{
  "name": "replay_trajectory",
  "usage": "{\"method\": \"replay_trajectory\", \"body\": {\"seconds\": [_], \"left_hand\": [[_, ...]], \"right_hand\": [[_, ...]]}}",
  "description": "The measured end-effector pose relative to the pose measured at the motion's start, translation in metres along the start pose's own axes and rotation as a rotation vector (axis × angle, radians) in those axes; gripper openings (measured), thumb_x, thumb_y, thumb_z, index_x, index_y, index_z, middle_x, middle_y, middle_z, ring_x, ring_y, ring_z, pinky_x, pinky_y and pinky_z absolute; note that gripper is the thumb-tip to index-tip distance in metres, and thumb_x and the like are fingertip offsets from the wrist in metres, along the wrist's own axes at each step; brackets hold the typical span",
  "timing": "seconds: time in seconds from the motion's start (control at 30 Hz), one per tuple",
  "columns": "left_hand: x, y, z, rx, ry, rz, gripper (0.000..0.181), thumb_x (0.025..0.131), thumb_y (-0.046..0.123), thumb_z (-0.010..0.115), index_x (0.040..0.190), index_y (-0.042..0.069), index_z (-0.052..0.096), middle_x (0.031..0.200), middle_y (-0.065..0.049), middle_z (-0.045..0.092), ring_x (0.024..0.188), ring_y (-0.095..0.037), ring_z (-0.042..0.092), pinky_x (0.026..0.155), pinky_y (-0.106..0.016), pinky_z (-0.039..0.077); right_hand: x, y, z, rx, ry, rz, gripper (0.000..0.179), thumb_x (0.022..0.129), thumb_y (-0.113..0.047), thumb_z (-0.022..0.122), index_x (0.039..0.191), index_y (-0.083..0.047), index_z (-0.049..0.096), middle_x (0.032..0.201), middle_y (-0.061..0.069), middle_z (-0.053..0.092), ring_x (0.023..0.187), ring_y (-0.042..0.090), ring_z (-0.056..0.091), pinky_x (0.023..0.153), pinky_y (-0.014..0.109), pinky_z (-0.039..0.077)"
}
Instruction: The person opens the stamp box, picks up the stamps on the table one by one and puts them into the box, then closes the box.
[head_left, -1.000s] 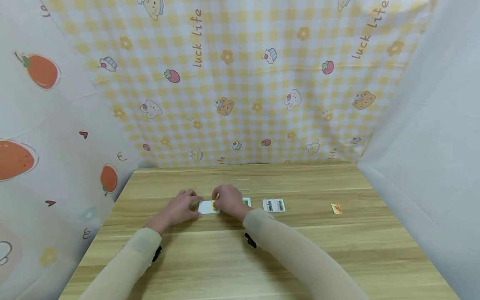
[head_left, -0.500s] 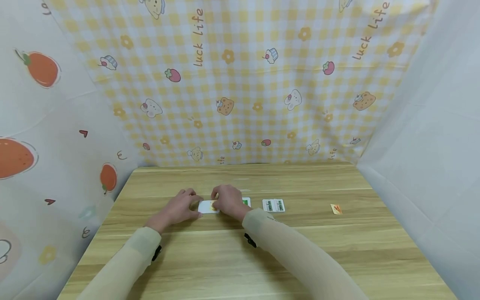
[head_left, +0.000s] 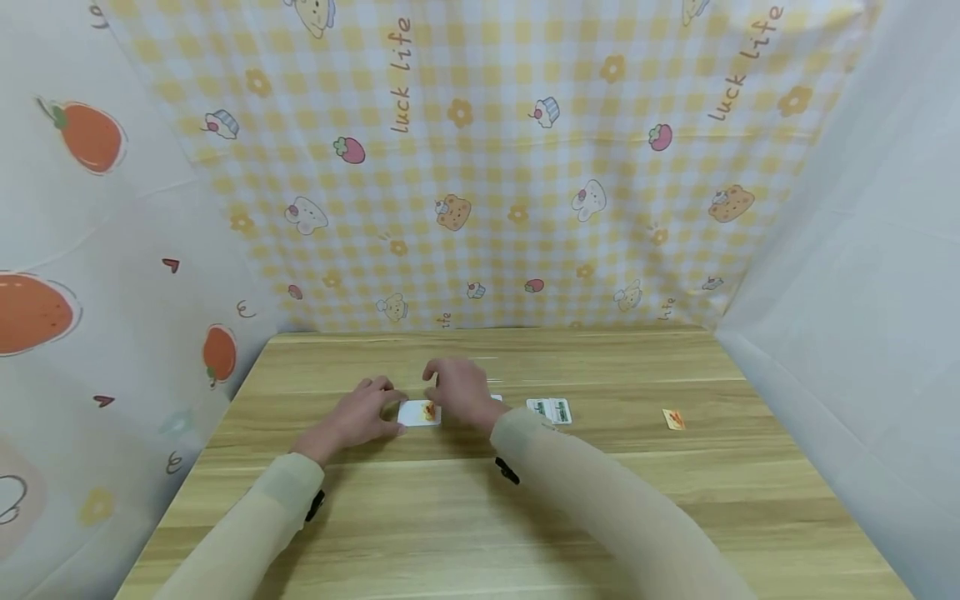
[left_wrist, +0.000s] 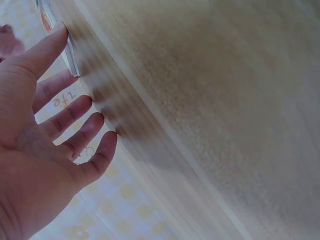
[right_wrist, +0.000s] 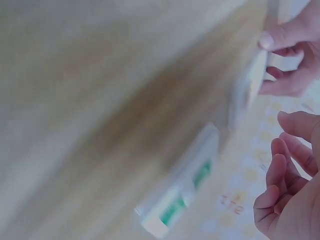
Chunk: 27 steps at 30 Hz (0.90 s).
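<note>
My left hand (head_left: 360,419) holds the left end of a white rectangular tile (head_left: 410,413) between thumb and index finger. An orange picture square (head_left: 428,412) sits on the tile's right half; its left half is plain white. In the left wrist view the remaining fingers (left_wrist: 102,150) spread beside the tile with their tips at the table. My right hand (head_left: 459,392) hovers just right of the tile, its fingers loosely curled around nothing. Behind that hand, mostly hidden in the head view, lies a second white tile bearing two green squares (right_wrist: 172,211).
Farther right on the wooden table (head_left: 420,517) lies a white tile with two dark green pictures (head_left: 550,411). A loose orange picture square (head_left: 673,419) rests near the right side. A patterned cloth (head_left: 480,183) hangs behind the table.
My right hand has released the orange picture square and lifted away, up and slightly right. The square stays on the tile's right half, while my left hand keeps its grip.
</note>
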<state>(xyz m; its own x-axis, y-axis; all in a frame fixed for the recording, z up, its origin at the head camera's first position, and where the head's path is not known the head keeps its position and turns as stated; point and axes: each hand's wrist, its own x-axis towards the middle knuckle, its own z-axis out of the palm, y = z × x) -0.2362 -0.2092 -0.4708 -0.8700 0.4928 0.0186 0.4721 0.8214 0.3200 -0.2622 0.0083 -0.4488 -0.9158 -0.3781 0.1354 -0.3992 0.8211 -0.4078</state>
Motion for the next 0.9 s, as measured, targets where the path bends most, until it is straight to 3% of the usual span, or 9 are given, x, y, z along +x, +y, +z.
{"method": "replay_trajectory", "body": {"seconds": [0.2, 0.5, 0.67, 0.9], "left_hand": [[-0.002, -0.001, -0.004, 0.016, 0.003, 0.0, 0.056, 0.084, 0.038, 0.083, 0.131, 0.01, 0.067, 0.121, -0.007, 0.055, 0.104, -0.026, 0.049, 0.083, -0.046, 0.048], [-0.006, -0.003, -0.011, 0.038, 0.0, -0.018, 0.058, 0.084, 0.04, 0.082, 0.132, 0.01, 0.067, 0.123, -0.009, 0.055, 0.106, -0.027, 0.049, 0.085, -0.048, 0.048], [-0.005, -0.002, -0.007, 0.053, 0.013, -0.017, 0.059, 0.084, 0.041, 0.082, 0.132, 0.01, 0.067, 0.124, -0.009, 0.056, 0.106, -0.027, 0.049, 0.084, -0.048, 0.048], [-0.003, 0.002, 0.004, 0.041, 0.004, -0.009, 0.059, 0.086, 0.042, 0.08, 0.134, 0.012, 0.065, 0.127, -0.01, 0.055, 0.11, -0.028, 0.049, 0.088, -0.049, 0.047]], "right_hand": [[0.003, -0.003, -0.027, -0.073, -0.011, -0.071, 0.022, 0.091, -0.025, 0.073, 0.113, -0.019, 0.075, 0.082, -0.01, 0.064, 0.067, 0.005, 0.057, 0.05, 0.023, 0.045], [-0.004, 0.004, -0.057, -0.083, -0.041, -0.136, 0.024, 0.094, -0.02, 0.07, 0.117, -0.016, 0.073, 0.083, -0.008, 0.064, 0.068, 0.007, 0.057, 0.052, 0.023, 0.046], [-0.015, 0.022, -0.069, -0.079, -0.051, -0.171, 0.024, 0.093, -0.018, 0.069, 0.117, -0.014, 0.073, 0.094, 0.0, 0.07, 0.075, 0.009, 0.06, 0.054, 0.024, 0.047], [-0.054, 0.062, -0.098, -0.129, -0.056, -0.181, 0.026, 0.091, -0.021, 0.074, 0.116, -0.015, 0.073, 0.099, 0.005, 0.071, 0.08, 0.014, 0.063, 0.055, 0.025, 0.048]]}}
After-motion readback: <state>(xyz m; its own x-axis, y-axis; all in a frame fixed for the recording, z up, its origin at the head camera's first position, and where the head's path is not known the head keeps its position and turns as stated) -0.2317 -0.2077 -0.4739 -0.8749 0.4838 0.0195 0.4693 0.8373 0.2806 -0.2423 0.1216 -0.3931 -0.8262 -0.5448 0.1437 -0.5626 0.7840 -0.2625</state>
